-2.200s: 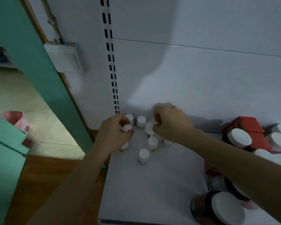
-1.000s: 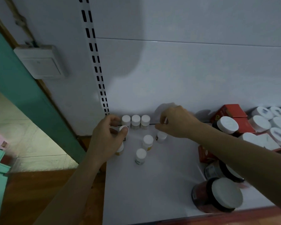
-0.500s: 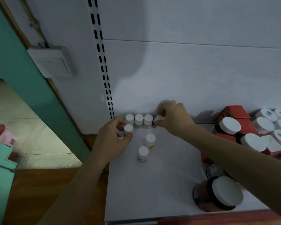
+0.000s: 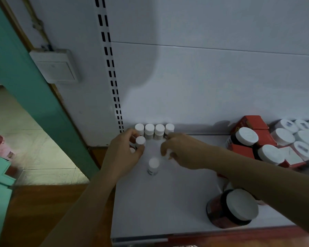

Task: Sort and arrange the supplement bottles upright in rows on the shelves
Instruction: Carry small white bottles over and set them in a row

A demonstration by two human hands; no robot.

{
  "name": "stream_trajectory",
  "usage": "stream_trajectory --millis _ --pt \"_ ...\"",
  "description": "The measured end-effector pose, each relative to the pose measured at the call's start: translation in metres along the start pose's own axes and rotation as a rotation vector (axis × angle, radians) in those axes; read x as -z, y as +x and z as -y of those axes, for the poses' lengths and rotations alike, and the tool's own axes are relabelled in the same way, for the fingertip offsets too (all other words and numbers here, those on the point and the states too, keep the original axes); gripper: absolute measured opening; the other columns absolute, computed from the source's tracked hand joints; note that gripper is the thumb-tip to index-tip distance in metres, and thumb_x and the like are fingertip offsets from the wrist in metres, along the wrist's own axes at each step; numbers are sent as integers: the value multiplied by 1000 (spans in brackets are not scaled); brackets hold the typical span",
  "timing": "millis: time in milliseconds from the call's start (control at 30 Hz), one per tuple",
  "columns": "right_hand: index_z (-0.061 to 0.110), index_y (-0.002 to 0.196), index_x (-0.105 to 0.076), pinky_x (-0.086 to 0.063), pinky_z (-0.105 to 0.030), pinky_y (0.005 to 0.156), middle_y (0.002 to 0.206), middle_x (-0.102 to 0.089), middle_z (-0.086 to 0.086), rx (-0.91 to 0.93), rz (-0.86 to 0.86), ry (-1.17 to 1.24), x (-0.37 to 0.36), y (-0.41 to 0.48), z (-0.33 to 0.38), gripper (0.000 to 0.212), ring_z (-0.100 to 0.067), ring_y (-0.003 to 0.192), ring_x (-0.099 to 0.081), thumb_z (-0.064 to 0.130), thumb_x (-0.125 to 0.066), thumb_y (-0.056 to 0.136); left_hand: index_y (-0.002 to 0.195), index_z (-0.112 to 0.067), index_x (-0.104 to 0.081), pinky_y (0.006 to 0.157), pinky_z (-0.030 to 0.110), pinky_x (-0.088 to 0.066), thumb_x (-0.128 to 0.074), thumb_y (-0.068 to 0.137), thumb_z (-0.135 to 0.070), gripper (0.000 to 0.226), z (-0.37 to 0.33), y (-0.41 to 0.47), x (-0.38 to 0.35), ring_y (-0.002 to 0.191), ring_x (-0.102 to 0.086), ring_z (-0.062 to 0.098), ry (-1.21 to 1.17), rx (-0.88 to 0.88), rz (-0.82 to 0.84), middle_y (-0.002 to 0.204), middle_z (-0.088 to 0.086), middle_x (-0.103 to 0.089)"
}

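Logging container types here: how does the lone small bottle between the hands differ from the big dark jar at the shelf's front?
The small bottle is slim and pale; the big jar is wide and dark. The small bottle's cap is narrow, the big jar's lid broad. Both have white tops. Neither is held.

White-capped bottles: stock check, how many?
8 white-capped bottles: four at the back, one in the left hand, one half hidden below it, one in the right hand, one alone. Others may hide.

Left hand [image 4: 123, 155] pinching, right hand [image 4: 184, 152] curled, gripping
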State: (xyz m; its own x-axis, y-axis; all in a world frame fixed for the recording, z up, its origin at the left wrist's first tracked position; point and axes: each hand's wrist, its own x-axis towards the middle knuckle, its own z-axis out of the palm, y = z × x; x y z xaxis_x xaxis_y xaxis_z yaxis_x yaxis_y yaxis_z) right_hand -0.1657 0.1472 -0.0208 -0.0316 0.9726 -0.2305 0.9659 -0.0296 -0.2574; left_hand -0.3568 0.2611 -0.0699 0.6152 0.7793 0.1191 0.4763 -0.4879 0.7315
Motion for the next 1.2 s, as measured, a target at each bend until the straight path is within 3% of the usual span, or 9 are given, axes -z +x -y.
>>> stream_trajectory --millis 233,333,467,533,633,700,867,1033,1200 --pt "16 110 -58 -52 -37 82 113 -62 -7 -420 -224 135 23 3 -49 32 -26 101 -58 23 -76 85 105 -26 -59 78 24 -49 -75 89 -26 23 -6 -5 -15 94 -60 9 -29 -25 27 104 -10 -65" --pt "15 112 -60 -53 -40 90 115 -65 -7 -419 -288 227 15 9 -48 28 -27 106 -62 17 -71 86 106 -28 -59 78 20 -47 -76 88 -27 24 -10 -5 -18 96 -59 6 -60 -33 60 106 -12 -64" --pt "18 135 -44 -52 -42 95 128 -58 -11 -356 -307 256 8 -8 -40 52 -28 107 -63 10 -67 89 114 -31 -59 78 15 -42 -81 83 -28 38 -5 -10 -13 98 -59 2 -116 -27 65 110 -15 -62" --pt "21 133 -48 -52 -40 90 126 -54 -6 -235 -340 154 12 -19 -24 50 -24 102 -61 19 -71 89 121 -32 -57 81 19 -47 -86 79 -30 51 2 -17 -6 100 -61 2 -141 -3 79 113 -15 -61" --pt "32 128 -52 -52 -33 80 116 -55 6 35 -169 103 19 -27 17 42 -10 88 -56 43 -67 91 125 -30 -58 85 25 -53 -89 75 -29 59 13 -28 4 101 -61 4 -147 33 91 116 -14 -62" --pt "31 132 -50 -46 -31 75 119 -53 4 97 -112 12 8 -22 38 43 -15 93 -55 48 -61 95 121 -29 -60 84 27 -54 -89 75 -27 55 18 -33 7 99 -61 3 -147 25 83 113 -14 -63" --pt "22 135 -50 -44 -36 75 124 -49 -7 -63 -326 44 -10 14 41 38 -29 100 -55 31 -58 99 113 -26 -65 82 21 -52 -88 77 -26 43 19 -34 5 99 -60 -1 -140 -5 66 109 -15 -65" --pt "20 119 -64 -43 -32 89 115 -59 -3 -29 -102 3 11 27 26 27 -21 103 -53 21 -64 93 106 -30 -63 83 19 -55 -89 74 -20 42 21 -25 2 99 -62 -2 -191 -10 62 108 -17 -65" --pt "19 102 -66 -45 -28 72 92 -63 2 -218 -118 -49 48 -11 -22 22 -19 86 -59 28 -74 83 101 -32 -63 85 18 -56 -91 72 -17 42 20 -16 -3 98 -64 -3 -262 -6 62 105 -17 -68"
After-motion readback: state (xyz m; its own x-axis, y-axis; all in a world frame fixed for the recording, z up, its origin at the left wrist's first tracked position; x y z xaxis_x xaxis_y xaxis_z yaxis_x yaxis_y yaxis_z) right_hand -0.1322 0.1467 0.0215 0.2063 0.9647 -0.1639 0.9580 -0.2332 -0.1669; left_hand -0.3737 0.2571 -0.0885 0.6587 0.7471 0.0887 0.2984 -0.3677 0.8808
